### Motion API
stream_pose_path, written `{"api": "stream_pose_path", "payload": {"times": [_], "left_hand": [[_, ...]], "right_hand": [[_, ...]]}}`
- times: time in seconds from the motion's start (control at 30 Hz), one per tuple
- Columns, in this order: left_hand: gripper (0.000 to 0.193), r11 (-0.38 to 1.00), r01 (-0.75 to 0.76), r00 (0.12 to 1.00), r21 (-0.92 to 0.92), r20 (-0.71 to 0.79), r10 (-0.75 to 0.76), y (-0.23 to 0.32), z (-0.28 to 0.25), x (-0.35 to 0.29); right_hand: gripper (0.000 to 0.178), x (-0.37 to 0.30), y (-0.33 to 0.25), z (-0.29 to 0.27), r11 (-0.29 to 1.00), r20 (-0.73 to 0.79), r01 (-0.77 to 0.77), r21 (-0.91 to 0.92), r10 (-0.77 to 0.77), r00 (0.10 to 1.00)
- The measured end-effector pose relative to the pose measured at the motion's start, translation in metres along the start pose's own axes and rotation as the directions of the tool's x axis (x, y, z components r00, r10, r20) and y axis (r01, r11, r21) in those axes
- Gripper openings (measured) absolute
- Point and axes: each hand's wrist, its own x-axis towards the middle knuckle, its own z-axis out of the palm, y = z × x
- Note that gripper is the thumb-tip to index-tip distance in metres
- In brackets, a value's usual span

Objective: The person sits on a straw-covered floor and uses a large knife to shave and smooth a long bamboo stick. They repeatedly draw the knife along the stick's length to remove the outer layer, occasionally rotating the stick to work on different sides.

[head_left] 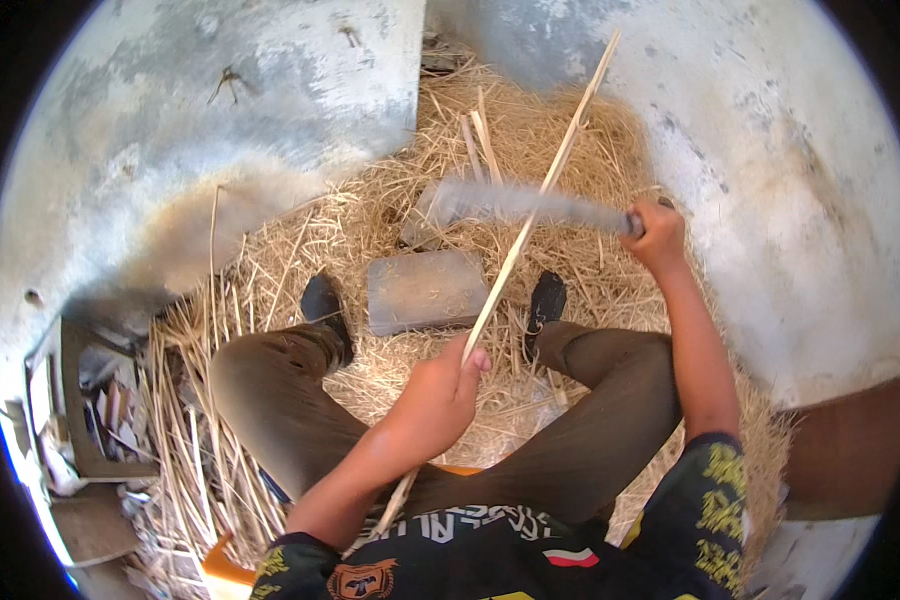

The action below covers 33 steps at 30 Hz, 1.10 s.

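My left hand [437,400] is closed around a long, pale strip of split wood or bamboo [555,165], which slants up and away to the right. Its lower end passes under my left forearm toward my lap. In my right hand [659,236] is the handle of a long-bladed knife [580,210], its blade pointing left and smeared by motion. The blade crosses the strip above its middle; whether they touch I cannot tell. Beneath them, between my feet, lies a grey rectangular block [426,290].
Pale shavings [580,130] cover the floor around my feet. Several long strips [185,420] lie piled at my left, near a broken frame [100,400] with scraps. A second flat block [435,210] sits beyond the first. Weathered walls [770,200] rise on both sides.
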Motion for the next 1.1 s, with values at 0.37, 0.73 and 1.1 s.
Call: {"api": "stream_pose_path", "payload": {"times": [0.37,0.73,1.1], "left_hand": [[0.027,1.000,0.027,0.987,-0.016,0.161,-0.024,0.014,0.003,-0.002],[0.026,0.994,0.021,1.000,0.111,-0.019,-0.019,-0.003,0.006,0.003],[0.019,0.924,0.059,0.997,0.377,-0.075,-0.034,-0.018,0.008,0.001]], "right_hand": [[0.027,-0.007,0.009,-0.029,0.754,-0.087,-0.656,0.001,0.654,0.752],[0.020,0.016,-0.060,-0.011,0.958,0.061,-0.286,-0.002,0.285,0.957],[0.024,0.003,-0.069,-0.012,0.993,0.194,-0.087,-0.084,0.102,0.976]]}}
